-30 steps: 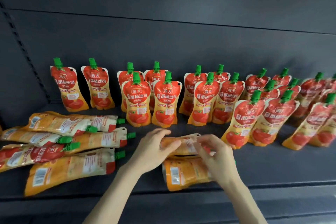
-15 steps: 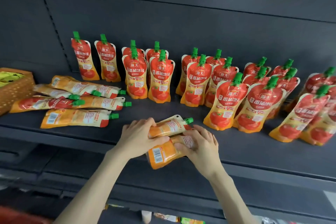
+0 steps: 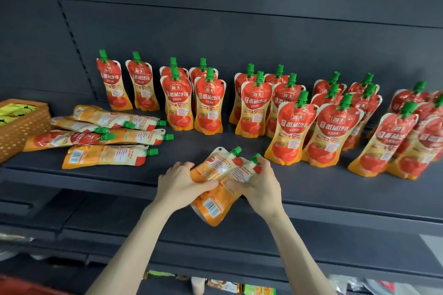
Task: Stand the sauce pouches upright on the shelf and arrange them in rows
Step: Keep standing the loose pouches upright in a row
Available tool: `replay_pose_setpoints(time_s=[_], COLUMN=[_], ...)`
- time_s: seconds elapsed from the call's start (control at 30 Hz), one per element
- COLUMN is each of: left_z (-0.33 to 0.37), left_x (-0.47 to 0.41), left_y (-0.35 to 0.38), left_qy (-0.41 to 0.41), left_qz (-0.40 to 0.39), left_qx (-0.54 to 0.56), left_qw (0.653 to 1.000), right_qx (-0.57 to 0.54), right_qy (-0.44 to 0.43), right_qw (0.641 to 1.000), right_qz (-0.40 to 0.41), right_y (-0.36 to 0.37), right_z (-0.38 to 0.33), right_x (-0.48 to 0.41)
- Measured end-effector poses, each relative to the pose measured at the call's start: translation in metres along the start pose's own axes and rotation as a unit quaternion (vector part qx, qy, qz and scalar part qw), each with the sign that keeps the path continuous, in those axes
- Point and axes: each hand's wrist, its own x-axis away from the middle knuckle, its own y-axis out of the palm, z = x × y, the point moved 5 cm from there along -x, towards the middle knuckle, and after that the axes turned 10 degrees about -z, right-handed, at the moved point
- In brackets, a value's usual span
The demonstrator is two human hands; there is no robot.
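Pouches [image 3: 217, 176], two orange spouted ones with green caps, lie back-up and slanted at the front edge of the dark shelf [image 3: 335, 189], clasped between left hand [image 3: 182, 181] and right hand [image 3: 260, 184], while a woven basket [image 3: 21, 132] at far left holds yellow-green packets [image 3: 14, 112].

The shelf [image 3: 311, 189] and its back wall [image 3: 239, 31] are showing a flat dark grey. The standing pouches [image 3: 208, 103] are showing red fronts with a tomato picture, fading to orange at the bottom, each topped by a green cap [image 3: 210, 74]. At nine o'clock, the lying pouches [image 3: 105, 155] are showing orange backs with white label patches and black barcodes. Further toward nine o'clock, a basket [image 3: 21, 127] is showing a tan woven pattern, with yellow-green packets [image 3: 14, 112] inside.
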Motion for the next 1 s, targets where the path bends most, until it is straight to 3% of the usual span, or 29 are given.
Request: replay_pose_setpoints(time_s=[0.13, 0.23, 0.4, 0.53, 0.67, 0.73, 0.83, 1.0], left_z=[-0.007, -0.01, 0.0, 0.018, 0.027, 0.027, 0.023, 0.023], left_x=[0.002, 0.008, 0.017, -0.001, -0.028, -0.036, -0.042, -0.046], left_y=[-0.002, -0.004, -0.021, -0.039, -0.045, -0.042, -0.031, -0.033], left_qy=[0.022, 0.053, 0.14, 0.199, 0.208, 0.199, 0.192, 0.228], left_qz=[-0.014, 0.035, 0.122, 0.158, 0.2, 0.216, 0.2, 0.104], left_qx=[0.129, 0.177, 0.303, 0.344, 0.353, 0.332, 0.333, 0.39], left_qw=[0.991, 0.982, 0.935, 0.904, 0.89, 0.896, 0.901, 0.886], right_qx=[-0.17, -0.246, -0.241, -0.177, -0.103, -0.117, -0.14, -0.239], right_qy=[-0.049, -0.075, -0.151, -0.198, -0.219, -0.215, -0.2, -0.202], right_qw=[0.984, 0.966, 0.958, 0.956, 0.951, 0.949, 0.953, 0.949], right_qz=[0.022, 0.032, 0.046, 0.124, 0.191, 0.2, 0.18, 0.047], right_y=[0.001, 0.005, -0.012, -0.034, -0.034, -0.033, -0.026, -0.015], right_z=[-0.004, -0.018, -0.06, -0.081, -0.081, -0.075, -0.068, -0.069], right_x=[0.008, 0.011, 0.01, -0.005, -0.026, -0.032, -0.037, -0.037])
